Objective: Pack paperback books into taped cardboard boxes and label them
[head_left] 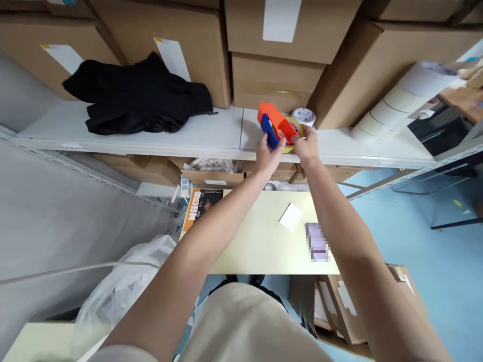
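Note:
An orange and blue tape dispenser [272, 119] is held between both hands, just above the front of the white shelf [226, 128]. My left hand [268, 155] is closed around its blue lower side. On the other side, my right hand [307, 146] grips the orange end, close to a yellow-edged tape roll [296, 125] that is partly hidden by the dispenser and fingers. A white tape roll [304, 116] sits on the shelf right behind the right hand.
Cardboard boxes [277, 78] line the shelf's back. Black cloth [145, 95] lies left; white rolls [400, 105] are stacked right. On the pale table [249, 241] below are a magazine [202, 203], a white card [291, 216] and a blurred phone-like object [317, 242].

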Motion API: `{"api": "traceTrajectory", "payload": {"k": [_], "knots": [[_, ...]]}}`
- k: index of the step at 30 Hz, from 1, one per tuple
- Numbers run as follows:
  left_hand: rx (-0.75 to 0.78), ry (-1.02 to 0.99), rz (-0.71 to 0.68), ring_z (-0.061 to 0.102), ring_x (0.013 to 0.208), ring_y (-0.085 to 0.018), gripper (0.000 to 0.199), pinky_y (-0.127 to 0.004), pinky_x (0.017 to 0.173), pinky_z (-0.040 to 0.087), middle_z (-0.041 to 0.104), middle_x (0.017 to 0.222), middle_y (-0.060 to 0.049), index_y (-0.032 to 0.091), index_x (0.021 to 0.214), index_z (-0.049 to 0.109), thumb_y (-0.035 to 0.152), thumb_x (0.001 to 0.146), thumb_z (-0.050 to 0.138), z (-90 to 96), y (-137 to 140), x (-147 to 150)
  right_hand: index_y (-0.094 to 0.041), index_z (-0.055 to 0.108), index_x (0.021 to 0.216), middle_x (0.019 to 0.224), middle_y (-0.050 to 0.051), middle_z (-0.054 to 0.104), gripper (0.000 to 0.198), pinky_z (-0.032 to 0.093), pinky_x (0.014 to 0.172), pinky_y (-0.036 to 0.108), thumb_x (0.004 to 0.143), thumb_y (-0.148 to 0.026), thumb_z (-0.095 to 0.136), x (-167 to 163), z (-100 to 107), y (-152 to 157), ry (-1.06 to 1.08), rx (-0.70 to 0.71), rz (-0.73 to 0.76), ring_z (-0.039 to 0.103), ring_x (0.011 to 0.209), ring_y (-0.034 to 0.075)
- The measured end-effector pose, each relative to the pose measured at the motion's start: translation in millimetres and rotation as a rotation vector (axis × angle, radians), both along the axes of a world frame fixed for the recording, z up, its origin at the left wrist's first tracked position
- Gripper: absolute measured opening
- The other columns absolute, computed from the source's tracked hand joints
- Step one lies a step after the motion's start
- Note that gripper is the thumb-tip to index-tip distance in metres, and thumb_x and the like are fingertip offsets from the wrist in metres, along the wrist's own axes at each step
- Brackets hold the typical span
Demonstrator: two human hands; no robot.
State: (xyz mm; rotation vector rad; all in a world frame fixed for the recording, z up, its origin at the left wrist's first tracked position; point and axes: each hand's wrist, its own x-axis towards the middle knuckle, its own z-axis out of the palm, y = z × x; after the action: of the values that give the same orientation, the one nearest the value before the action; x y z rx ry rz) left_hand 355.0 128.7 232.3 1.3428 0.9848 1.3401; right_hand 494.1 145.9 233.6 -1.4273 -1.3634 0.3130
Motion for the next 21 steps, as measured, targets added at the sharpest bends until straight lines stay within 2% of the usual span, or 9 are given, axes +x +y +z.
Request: {"api": "traceTrajectory", "payload": {"k": [3, 5, 8, 10, 14, 16, 18, 21], "knots": [[0.078, 0.022, 0.102, 0.058, 0.113, -0.022, 0.065, -0.036, 0.094, 0.051, 0.056, 0.127, -0.015, 0.018, 0.133, 0.043, 0.046, 0.08, 0.068, -0.9, -45, -1, -0.018, 0.045, 0.13, 0.123, 0.013, 0.05, 0.057, 0.043, 0.099, 0.049, 0.078, -0.036, 0.06, -8, 5, -62, -0.045, -0.039, -0.093, 0.05, 0.116, 0.027], [0.077, 0.031, 0.087, 0.059, 0.11, -0.021, 0.059, -0.033, 0.089, 0.054, 0.055, 0.125, -0.013, 0.019, 0.131, 0.044, 0.04, 0.081, 0.067, -5.7, -82, -4, -0.021, 0.043, 0.129, 0.124, 0.012, 0.048, 0.056, 0.044, 0.098, 0.05, 0.079, -0.038, 0.06, -12, 3, -113, -0.06, -0.072, -0.114, 0.047, 0.118, 0.028], [0.035, 0.088, 0.028, 0.059, 0.107, -0.021, 0.053, -0.029, 0.08, 0.058, 0.051, 0.123, -0.012, 0.021, 0.129, 0.046, 0.032, 0.081, 0.065, -30.6, -138, -15, -0.023, 0.046, 0.122, 0.121, 0.011, 0.05, 0.048, 0.05, 0.09, 0.043, 0.081, -0.043, 0.061, -15, -18, -190, 0.002, -0.134, -0.054, 0.051, 0.109, 0.025], [0.004, 0.195, 0.023, 0.056, 0.11, -0.02, 0.054, -0.027, 0.076, 0.058, 0.043, 0.127, -0.012, 0.023, 0.127, 0.049, 0.028, 0.077, 0.068, -60.0, -173, -23, -0.022, 0.046, 0.119, 0.118, 0.01, 0.052, 0.046, 0.054, 0.077, 0.038, 0.081, -0.045, 0.059, -15, -46, -234, 0.089, -0.238, -0.026, 0.057, 0.092, 0.021], [-0.141, 0.326, -0.078, 0.058, 0.101, -0.019, 0.053, -0.029, 0.071, 0.059, 0.045, 0.116, -0.01, 0.021, 0.122, 0.054, 0.02, 0.072, 0.068, -133.1, -224, -37, -0.018, 0.046, 0.123, 0.114, 0.01, 0.055, 0.054, 0.055, 0.067, 0.035, 0.078, -0.042, 0.062, -15, -119, -295, 0.111, -0.441, -0.011, 0.06, 0.075, 0.017], [-0.243, 0.38, -0.112, 0.059, 0.1, -0.02, 0.051, -0.03, 0.069, 0.059, 0.05, 0.109, -0.01, 0.019, 0.119, 0.056, 0.016, 0.069, 0.067, -167.3, -239, -40, -0.018, 0.046, 0.126, 0.115, 0.011, 0.055, 0.054, 0.055, 0.068, 0.035, 0.078, -0.038, 0.061, -17, -154, -313, 0.088, -0.559, 0.007, 0.061, 0.069, 0.015], [-0.306, 0.459, -0.102, 0.061, 0.093, -0.019, 0.05, -0.033, 0.075, 0.058, 0.054, 0.102, -0.007, 0.018, 0.115, 0.058, 0.013, 0.067, 0.068, -195.5, -248, -39, -0.017, 0.048, 0.125, 0.114, 0.012, 0.056, 0.05, 0.055, 0.072, 0.036, 0.08, -0.035, 0.058, -17, -182, -323, 0.054, -0.663, -0.001, 0.062, 0.067, 0.014], [-0.364, 0.53, -0.107, 0.062, 0.082, -0.015, 0.046, -0.037, 0.084, 0.054, 0.056, 0.094, -0.003, 0.017, 0.108, 0.06, 0.01, 0.063, 0.069, -225.3, -255, -34, -0.015, 0.05, 0.126, 0.113, 0.013, 0.058, 0.049, 0.054, 0.077, 0.037, 0.08, -0.032, 0.057, -16, -212, -330, -0.003, -0.772, -0.015, 0.065, 0.072, 0.017]]}}
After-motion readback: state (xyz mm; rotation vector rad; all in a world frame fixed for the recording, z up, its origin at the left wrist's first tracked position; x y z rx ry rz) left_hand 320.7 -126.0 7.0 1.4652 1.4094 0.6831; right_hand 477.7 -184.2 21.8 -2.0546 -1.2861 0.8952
